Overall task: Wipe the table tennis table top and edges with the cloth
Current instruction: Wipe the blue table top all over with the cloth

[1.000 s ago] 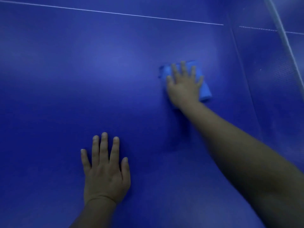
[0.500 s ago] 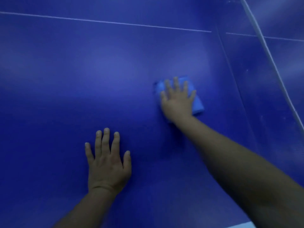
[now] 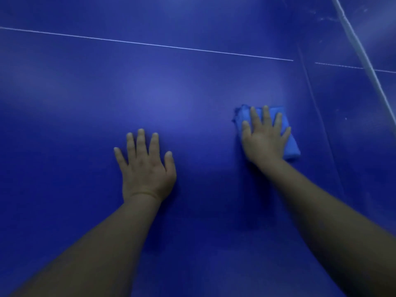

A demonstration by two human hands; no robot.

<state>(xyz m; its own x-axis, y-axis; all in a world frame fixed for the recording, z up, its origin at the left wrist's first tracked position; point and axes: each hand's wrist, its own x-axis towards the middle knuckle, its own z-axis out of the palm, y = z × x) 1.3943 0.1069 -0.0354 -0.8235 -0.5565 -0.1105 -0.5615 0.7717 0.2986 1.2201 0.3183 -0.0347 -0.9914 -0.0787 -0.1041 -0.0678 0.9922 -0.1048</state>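
Cloth (image 3: 288, 136) is drawn back toward the body under the flat, spread right hand (image 3: 265, 139), apparently finishing a pull stroke on the blue surface (image 3: 85, 93); the left hand (image 3: 146, 168) is kept splayed flat, holding nothing.

Dark blue table top (image 3: 85, 125) with thin white line (image 3: 150, 44), folded blue cloth (image 3: 291, 146) flat on it.
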